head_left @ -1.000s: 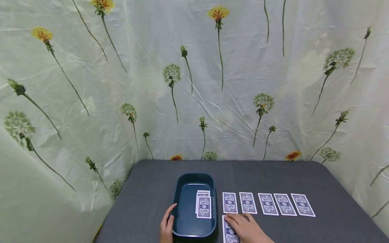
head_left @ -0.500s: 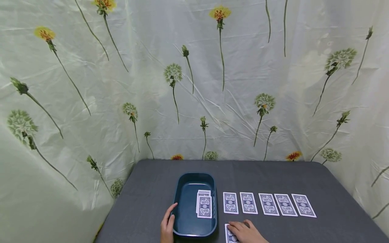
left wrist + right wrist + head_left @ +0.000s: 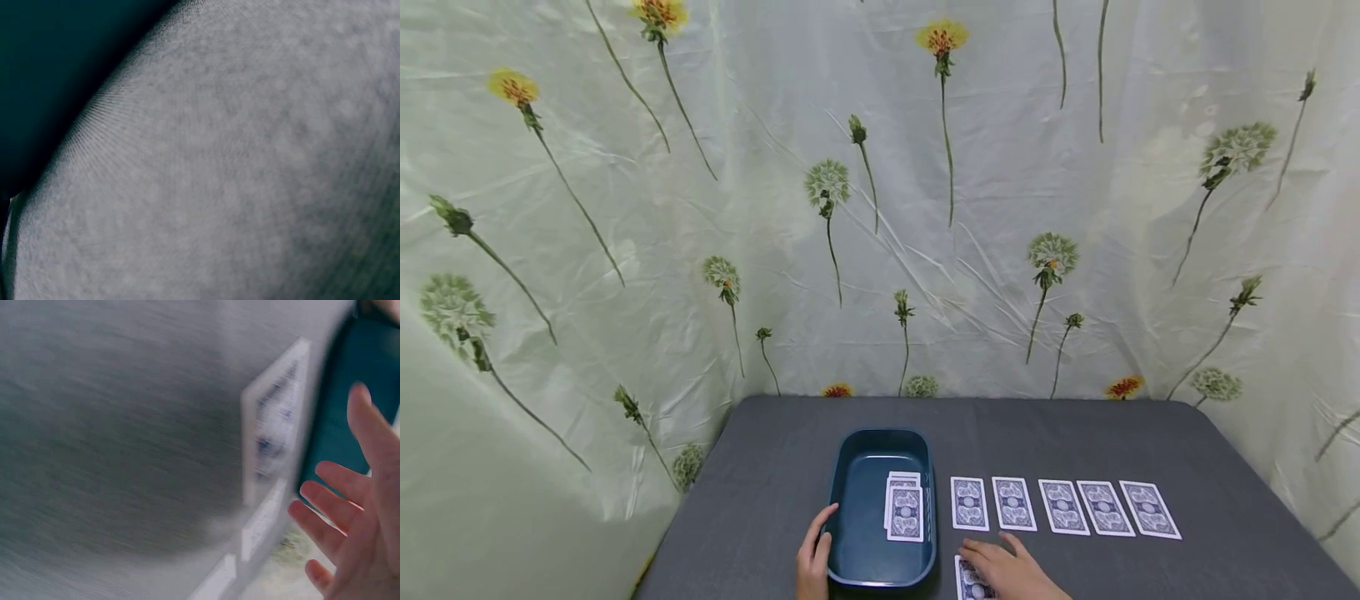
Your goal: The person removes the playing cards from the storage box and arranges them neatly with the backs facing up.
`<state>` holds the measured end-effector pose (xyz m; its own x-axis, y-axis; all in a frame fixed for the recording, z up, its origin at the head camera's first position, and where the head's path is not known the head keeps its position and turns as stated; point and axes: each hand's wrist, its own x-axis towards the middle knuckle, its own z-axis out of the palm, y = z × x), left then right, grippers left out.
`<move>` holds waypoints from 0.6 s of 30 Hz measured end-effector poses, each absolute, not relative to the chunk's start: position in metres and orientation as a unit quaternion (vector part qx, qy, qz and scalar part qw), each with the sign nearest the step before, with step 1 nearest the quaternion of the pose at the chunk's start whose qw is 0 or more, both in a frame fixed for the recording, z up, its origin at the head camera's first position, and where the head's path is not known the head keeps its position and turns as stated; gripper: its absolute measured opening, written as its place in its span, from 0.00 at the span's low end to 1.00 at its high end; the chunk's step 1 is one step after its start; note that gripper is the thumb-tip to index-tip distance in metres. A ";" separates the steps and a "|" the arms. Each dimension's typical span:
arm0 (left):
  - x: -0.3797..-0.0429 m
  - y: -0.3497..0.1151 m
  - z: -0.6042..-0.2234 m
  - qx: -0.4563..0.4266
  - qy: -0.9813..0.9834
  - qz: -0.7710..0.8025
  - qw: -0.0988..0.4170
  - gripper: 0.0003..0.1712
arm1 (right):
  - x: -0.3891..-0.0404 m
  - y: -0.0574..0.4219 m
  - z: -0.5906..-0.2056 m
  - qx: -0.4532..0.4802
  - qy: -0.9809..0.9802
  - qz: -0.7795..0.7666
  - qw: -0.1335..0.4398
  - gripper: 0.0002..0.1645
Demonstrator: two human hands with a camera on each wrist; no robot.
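In the head view, my left hand (image 3: 813, 557) holds the left rim of a dark teal tray (image 3: 871, 572), with thumb and index finger at the edge. My right hand (image 3: 1011, 568) is over a face-down playing card (image 3: 968, 583) right of the tray's near end, partly covering it. In the right wrist view, the fingers (image 3: 334, 503) of that hand are spread and relaxed, with nothing pinched between them; a blurred playing card (image 3: 275, 419) lies beyond. Several overlapping playing cards (image 3: 906, 515) lie face down at the tray's right side. The left wrist view shows only tray and cloth.
A row of face-down playing cards (image 3: 1015, 505) lies on the dark grey tablecloth (image 3: 760, 492), right of the tray. Behind the table hangs a pale curtain (image 3: 880, 350) printed with dandelions.
The card under my right hand has slid nearer to me, away from the row. Most recently, that hand has shifted slightly while the card stayed nearly in place. My left hand stays at the tray.
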<state>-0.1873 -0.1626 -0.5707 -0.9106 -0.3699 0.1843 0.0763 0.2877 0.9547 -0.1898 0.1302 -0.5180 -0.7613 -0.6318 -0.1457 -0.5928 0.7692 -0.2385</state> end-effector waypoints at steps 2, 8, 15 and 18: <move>-0.188 -0.163 -0.571 0.095 -0.780 -0.589 0.187 0.18 | -0.193 0.125 -0.509 -0.319 0.941 -0.095 0.067 0.35; -0.188 -0.164 -0.570 0.099 -0.785 -0.586 0.175 0.18 | -0.212 0.103 -0.487 -0.265 0.951 -0.109 -0.113 0.24; -0.186 -0.165 -0.567 0.092 -0.785 -0.587 0.174 0.18 | -0.239 0.072 -0.478 -0.248 0.950 -0.124 -0.141 0.41; -0.186 -0.164 -0.568 0.088 -0.783 -0.590 0.179 0.18 | -0.249 0.060 -0.479 -0.271 0.950 -0.105 -0.112 0.49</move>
